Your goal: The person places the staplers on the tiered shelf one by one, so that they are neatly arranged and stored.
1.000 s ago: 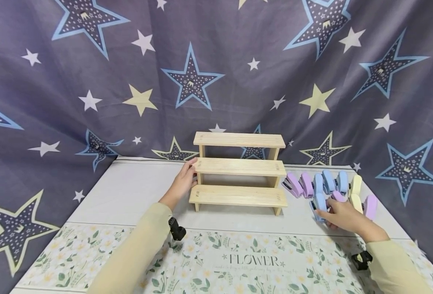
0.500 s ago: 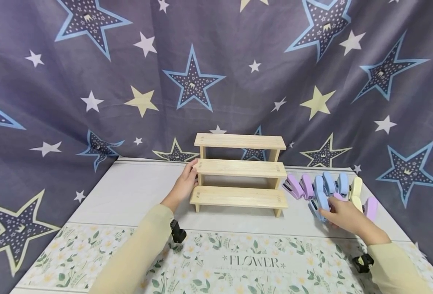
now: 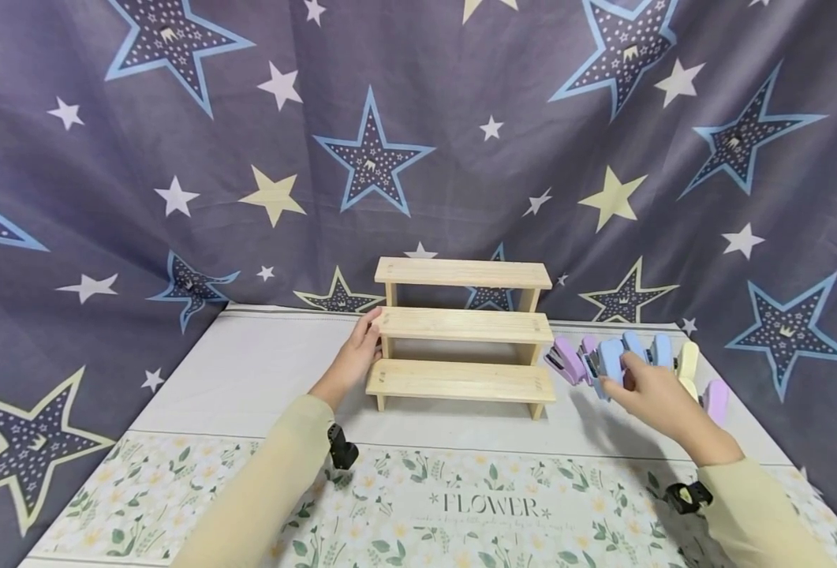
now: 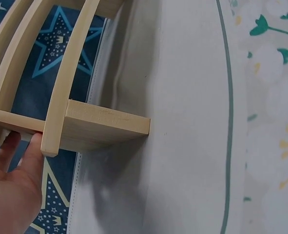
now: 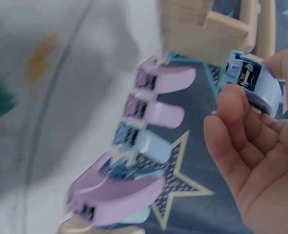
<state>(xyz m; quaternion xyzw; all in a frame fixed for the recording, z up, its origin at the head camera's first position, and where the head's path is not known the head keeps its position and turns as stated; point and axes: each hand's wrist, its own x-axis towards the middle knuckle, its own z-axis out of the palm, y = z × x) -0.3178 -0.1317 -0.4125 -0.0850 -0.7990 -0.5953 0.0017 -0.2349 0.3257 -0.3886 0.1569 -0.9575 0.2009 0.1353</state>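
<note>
My right hand [image 3: 655,398] holds a light blue stapler [image 3: 610,360] between thumb and fingers, raised over the row of other staplers. In the right wrist view this stapler [image 5: 264,92] shows its dark metal spring end, above the rest. A three-tier wooden step shelf [image 3: 461,324] stands at the middle of the table. At its left side, my left hand [image 3: 350,359] grips the side near the middle tier. The left wrist view shows the fingers [image 4: 30,158] against the side board under the tiers. All three tiers are bare.
Right of the shelf lie several staplers: a purple one [image 3: 569,359] nearest it, blue ones [image 3: 661,349], a yellow one [image 3: 688,360] and another purple one [image 3: 716,402]. A floral cloth strip [image 3: 489,473] runs along the front. A starry curtain [image 3: 446,173] hangs behind.
My right hand has picked up the front blue stapler and moved it up and slightly left. The left hand and the shelf have stayed in place.
</note>
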